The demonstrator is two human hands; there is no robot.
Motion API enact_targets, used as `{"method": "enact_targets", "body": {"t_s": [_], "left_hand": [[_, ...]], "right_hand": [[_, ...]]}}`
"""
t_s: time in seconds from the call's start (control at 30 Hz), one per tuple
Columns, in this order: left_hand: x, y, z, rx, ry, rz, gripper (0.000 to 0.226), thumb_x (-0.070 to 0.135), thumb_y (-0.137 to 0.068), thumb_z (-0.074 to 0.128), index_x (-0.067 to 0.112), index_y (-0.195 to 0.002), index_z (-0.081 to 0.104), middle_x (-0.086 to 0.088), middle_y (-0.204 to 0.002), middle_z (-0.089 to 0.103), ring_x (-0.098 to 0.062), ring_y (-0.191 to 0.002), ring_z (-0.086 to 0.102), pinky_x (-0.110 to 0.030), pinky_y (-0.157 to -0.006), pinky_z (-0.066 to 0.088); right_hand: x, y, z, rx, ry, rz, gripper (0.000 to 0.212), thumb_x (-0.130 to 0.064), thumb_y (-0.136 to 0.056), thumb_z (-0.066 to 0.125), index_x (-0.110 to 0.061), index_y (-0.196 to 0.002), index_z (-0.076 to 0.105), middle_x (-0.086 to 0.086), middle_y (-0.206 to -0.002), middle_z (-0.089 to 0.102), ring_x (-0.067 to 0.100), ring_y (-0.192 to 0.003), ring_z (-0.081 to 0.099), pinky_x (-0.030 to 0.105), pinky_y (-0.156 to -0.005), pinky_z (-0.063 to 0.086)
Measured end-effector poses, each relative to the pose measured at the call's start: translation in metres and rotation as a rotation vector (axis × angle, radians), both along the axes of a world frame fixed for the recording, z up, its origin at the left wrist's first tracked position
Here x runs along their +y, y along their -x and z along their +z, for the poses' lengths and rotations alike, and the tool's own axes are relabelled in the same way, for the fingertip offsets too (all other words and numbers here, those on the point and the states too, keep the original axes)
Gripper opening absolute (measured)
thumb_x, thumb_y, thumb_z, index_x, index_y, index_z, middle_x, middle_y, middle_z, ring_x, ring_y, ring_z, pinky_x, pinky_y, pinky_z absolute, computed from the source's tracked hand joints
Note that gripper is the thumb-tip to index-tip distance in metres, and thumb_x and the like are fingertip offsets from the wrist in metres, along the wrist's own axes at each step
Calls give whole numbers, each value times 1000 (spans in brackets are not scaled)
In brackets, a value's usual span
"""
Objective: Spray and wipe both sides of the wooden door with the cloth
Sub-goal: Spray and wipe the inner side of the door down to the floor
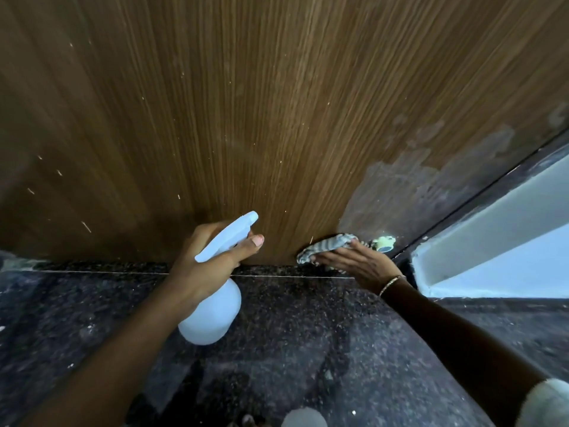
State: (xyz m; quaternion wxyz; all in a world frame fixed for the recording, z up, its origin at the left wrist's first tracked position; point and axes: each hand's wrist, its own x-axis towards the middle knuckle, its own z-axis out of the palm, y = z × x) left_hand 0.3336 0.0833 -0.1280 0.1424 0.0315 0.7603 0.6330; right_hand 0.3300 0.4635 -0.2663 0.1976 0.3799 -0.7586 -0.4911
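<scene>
The wooden door (246,118) fills the upper view, brown with fine vertical grain and small pale specks. Its lower right part carries a dull grey worn or wet patch (415,186). My left hand (209,266) grips a white spray bottle (212,309) by the neck, nozzle pointing at the door near its bottom edge. My right hand (360,263) lies flat on a striped grey-white cloth (326,248), pressing it against the door's bottom edge just left of the patch.
Dark speckled stone floor (292,349) runs below the door, with a thin seam along the threshold. A small pale green door stopper (383,243) sits by the cloth. A pale blue-white wall or frame (498,241) stands at the right.
</scene>
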Motion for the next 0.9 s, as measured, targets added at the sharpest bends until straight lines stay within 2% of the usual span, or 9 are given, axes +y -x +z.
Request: {"method": "enact_targets", "body": {"t_s": [0.07, 0.17, 0.23, 0.33, 0.47, 0.57, 0.7, 0.83, 0.9], "left_hand": [[6, -1, 2, 6, 5, -6, 26, 46, -77, 78, 24, -90, 74, -5, -90, 75, -23, -92, 72, -53, -85, 58], [16, -2, 5, 10, -6, 5, 38, 52, -74, 78, 23, -98, 73, -3, -95, 75, -22, -94, 71, -47, -81, 60], [25, -3, 8, 7, -18, 28, 39, 52, -76, 80, 24, -102, 73, -3, -95, 75, -20, -92, 72, -46, -80, 61], [38, -7, 14, 32, -46, 46, 31, 47, -78, 80, 24, -98, 75, -5, -87, 76, -21, -87, 73, -53, -79, 60], [55, -8, 20, 38, -73, 51, 27, 44, -78, 81, 23, -94, 76, -3, -87, 76, -20, -86, 72, -56, -79, 58], [63, -8, 25, 41, -90, 54, 27, 46, -79, 80, 24, -94, 76, 1, -88, 76, -17, -88, 72, -53, -81, 58], [64, -10, 27, 89, -95, 34, 19, 38, -83, 78, 20, -87, 76, -5, -82, 75, -20, -84, 72, -55, -80, 57], [56, -11, 21, 83, -98, 28, 29, 48, -76, 77, 22, -89, 76, -7, -84, 75, -23, -86, 73, -58, -80, 56], [51, -10, 18, 72, -97, 31, 29, 49, -75, 78, 24, -89, 76, -8, -86, 75, -23, -87, 73, -59, -80, 56]], "right_hand": [[-3, -7, 8, 45, 133, -26, 82, -22, -96, 37, -26, -163, -10, 1, -170, -13, 24, -153, -3, 56, -124, -13], [-24, -5, 43, 128, 435, -73, 72, -9, -99, 25, -31, -164, 2, -1, -168, 5, 23, -142, 22, 54, -127, -3], [-41, 3, 77, 221, 619, -100, 66, -19, -101, 33, -37, -163, 16, -3, -166, 14, 23, -133, 39, 54, -127, 2], [-56, 17, 140, 358, 797, -26, 65, -33, -98, 46, -36, -161, 28, -2, -166, 23, 26, -145, 32, 55, -126, 6], [-60, 34, 216, 480, 948, 29, 63, -40, -98, 44, -32, -159, 32, 5, -163, 28, 30, -151, 24, 62, -121, 13], [-66, 46, 222, 601, 979, 63, 60, -46, -99, 32, -33, -158, 35, 7, -158, 34, 31, -149, 24, 62, -119, 14], [-66, 51, 174, 646, 1001, 3, 59, -47, -101, 29, -33, -158, 34, 7, -156, 34, 32, -147, 22, 59, -120, 8], [-50, 28, 79, 397, 723, -137, 59, -47, -98, 40, -36, -156, 32, 4, -148, 38, 31, -127, 38, 59, -122, 5], [-43, 8, 34, 222, 580, -236, 64, -46, -94, 45, -38, -155, 29, -2, -143, 41, 26, -114, 44, 59, -117, 14]]}}
